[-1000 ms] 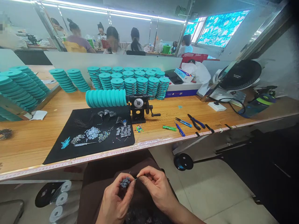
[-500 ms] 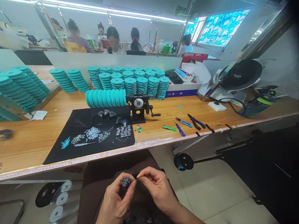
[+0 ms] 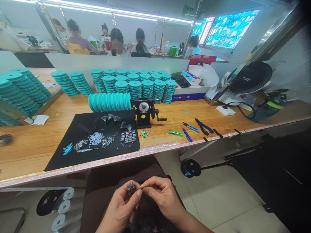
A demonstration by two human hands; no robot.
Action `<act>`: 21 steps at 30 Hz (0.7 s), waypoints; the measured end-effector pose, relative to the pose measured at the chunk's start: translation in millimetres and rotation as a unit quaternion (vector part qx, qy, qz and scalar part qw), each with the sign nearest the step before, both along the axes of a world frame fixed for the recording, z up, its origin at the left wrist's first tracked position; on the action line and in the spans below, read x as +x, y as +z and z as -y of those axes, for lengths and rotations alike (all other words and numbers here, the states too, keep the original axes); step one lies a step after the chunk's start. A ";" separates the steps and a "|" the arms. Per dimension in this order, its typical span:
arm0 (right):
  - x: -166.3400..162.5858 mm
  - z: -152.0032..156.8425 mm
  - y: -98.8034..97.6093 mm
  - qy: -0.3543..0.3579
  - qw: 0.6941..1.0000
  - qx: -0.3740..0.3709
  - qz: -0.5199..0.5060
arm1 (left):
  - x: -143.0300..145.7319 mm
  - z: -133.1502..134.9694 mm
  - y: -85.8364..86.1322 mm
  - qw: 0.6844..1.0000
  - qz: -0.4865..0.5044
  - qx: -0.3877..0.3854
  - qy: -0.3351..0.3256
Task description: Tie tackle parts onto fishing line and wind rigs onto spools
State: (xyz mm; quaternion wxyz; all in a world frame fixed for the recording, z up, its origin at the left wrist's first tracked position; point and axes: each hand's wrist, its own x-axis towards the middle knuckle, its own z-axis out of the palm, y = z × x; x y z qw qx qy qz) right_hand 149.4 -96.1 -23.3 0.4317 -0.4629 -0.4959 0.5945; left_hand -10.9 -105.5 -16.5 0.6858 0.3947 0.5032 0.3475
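Observation:
Above my lap, my left hand (image 3: 125, 204) is closed around a bundle of small grey-blue pieces (image 3: 131, 186), whose tips stick up over the curled forefinger. Its thumb and forefinger meet the fingertips of my right hand (image 3: 161, 197). That hand is pinched; whatever lies between its fingers is too small to make out. In front of both hands, the black mat (image 3: 70, 136) on the bench carries a pile of small grey pieces (image 3: 96, 138), light blue sticks (image 3: 67, 149), grey cylinders (image 3: 128, 136) and fanned bundles of fine wire (image 3: 116, 119).
A hand-cranked winder (image 3: 143, 110) holds a row of turquoise spools (image 3: 109, 102); stacked spools (image 3: 147, 87) stand behind. Pliers (image 3: 204, 127), a blue cutter (image 3: 191, 127), a purple tool (image 3: 187, 134) and a green lighter (image 3: 176, 133) lie to the right. Several people sit beyond the partition.
My hands have drawn slightly closer, with the fingertips now touching. The bundle in my left hand has tilted a little, and my right hand has shifted slightly left.

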 end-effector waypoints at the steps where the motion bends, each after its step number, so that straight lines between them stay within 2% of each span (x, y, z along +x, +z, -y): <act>1: -0.4 -0.3 0.1 0.000 1.000 -0.006 -0.010 | 0.4 0.3 -0.6 1.000 0.011 -0.011 0.003; 6: -0.2 -1.1 -2.0 -0.004 0.999 -0.024 -0.033 | 1.8 1.9 -1.2 0.997 0.070 -0.043 0.014; 17: -0.7 -0.9 -6.4 -0.010 0.999 -0.030 -0.040 | 3.8 1.6 2.3 0.997 0.068 -0.040 0.023; 21: -1.8 -2.1 -7.4 0.004 0.995 -0.067 -0.069 | 2.0 1.3 -2.7 0.997 0.070 -0.040 0.011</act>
